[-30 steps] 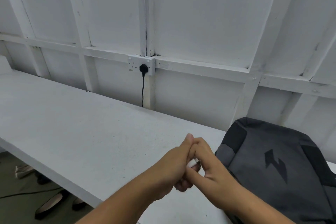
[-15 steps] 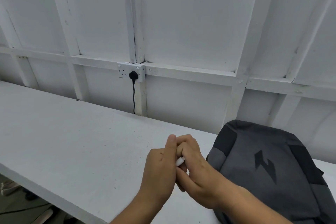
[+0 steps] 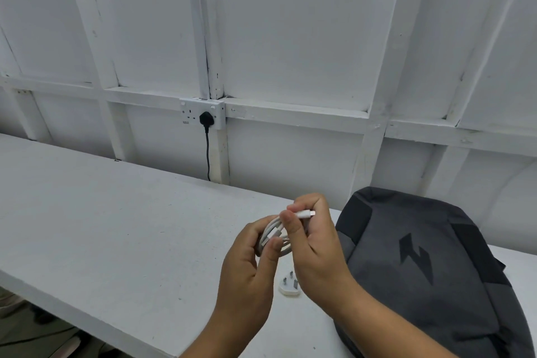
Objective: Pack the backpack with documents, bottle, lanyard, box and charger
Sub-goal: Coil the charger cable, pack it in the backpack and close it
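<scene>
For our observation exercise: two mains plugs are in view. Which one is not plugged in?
The white plug, lying pins-up on the table beside the backpack; the black plug sits in the wall socket, cord hanging down.

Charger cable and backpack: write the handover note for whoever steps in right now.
Left hand grips the coiled white cable; right hand pinches its free connector end.
Charger plug lies prongs-up on the table below the hands, beside the backpack, which lies flat at the right; no open zip shows.
Done: cable nearly coiled.
Left: tuck the end, pack cable and plug. Documents, bottle, lanyard and box are out of view; whether they are packed cannot be told.
</scene>
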### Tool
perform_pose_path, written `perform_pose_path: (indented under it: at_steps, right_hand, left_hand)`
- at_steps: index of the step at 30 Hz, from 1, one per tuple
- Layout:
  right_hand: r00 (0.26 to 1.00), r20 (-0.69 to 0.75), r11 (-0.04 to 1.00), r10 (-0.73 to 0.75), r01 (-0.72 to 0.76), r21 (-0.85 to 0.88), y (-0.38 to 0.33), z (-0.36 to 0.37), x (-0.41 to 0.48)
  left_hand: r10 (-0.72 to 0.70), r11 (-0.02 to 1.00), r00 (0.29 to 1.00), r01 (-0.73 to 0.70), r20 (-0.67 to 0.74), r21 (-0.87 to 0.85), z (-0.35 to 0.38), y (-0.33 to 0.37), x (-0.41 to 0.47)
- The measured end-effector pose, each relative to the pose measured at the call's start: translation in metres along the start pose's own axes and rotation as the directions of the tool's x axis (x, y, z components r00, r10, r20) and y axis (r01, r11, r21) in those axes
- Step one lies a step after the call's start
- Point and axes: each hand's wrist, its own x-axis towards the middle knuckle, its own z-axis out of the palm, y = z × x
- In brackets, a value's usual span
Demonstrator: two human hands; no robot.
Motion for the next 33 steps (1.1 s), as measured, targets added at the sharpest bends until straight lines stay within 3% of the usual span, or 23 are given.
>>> perform_pose_path:
  at_steps: [5,8,12,15,19,24,28,31,33]
  right_hand:
    - [0.991,-0.028,0.985,0.13,-0.126,0.116,-0.013,0.005,0.004]
    - [0.962,0.039,0.959,0.271,-0.273,0.071,-0.021,-0.009,0.014]
    - [0.791,0.349,0.796,0.503,-0.581,0.168,-0.028,-0.036,0.032]
    - [0.713,0.435,0.687,0.55,-0.682,0.251,-0.026,-0.038,0.032]
    - [0.769,0.389,0.698,0.507,-0.631,0.337,-0.015,-0.032,0.023]
    - [0.868,0.305,0.804,0.392,-0.485,0.345,-0.008,-0.028,0.015]
    - [0.918,0.282,0.94,0.28,-0.321,0.112,-0.008,-0.032,0.014]
    - [0.928,0.273,0.967,0.252,-0.23,-0.111,-0.012,-0.033,0.014]
    - [0.925,0.279,0.966,0.258,-0.24,-0.099,-0.015,-0.032,0.016]
  left_hand:
    - [0.012,0.999,0.999,-0.013,-0.037,-0.036,0.005,0.008,0.007]
    - [0.07,0.998,0.997,-0.07,0.026,-0.004,-0.004,0.01,0.015]
    - [0.109,0.993,0.987,-0.114,0.116,0.042,-0.02,0.009,0.02]
    - [0.182,0.976,0.975,-0.196,0.127,0.1,-0.022,0.014,0.023]
    - [0.228,0.964,0.966,-0.242,0.126,0.113,-0.025,0.014,0.028]
    - [0.239,0.962,0.967,-0.249,0.095,0.114,-0.026,0.01,0.032]
    - [0.254,0.955,0.965,-0.26,0.059,0.142,-0.028,0.009,0.035]
    - [0.314,0.921,0.948,-0.319,0.059,0.223,-0.027,0.008,0.036]
    - [0.346,0.901,0.937,-0.346,0.049,0.263,-0.025,0.006,0.035]
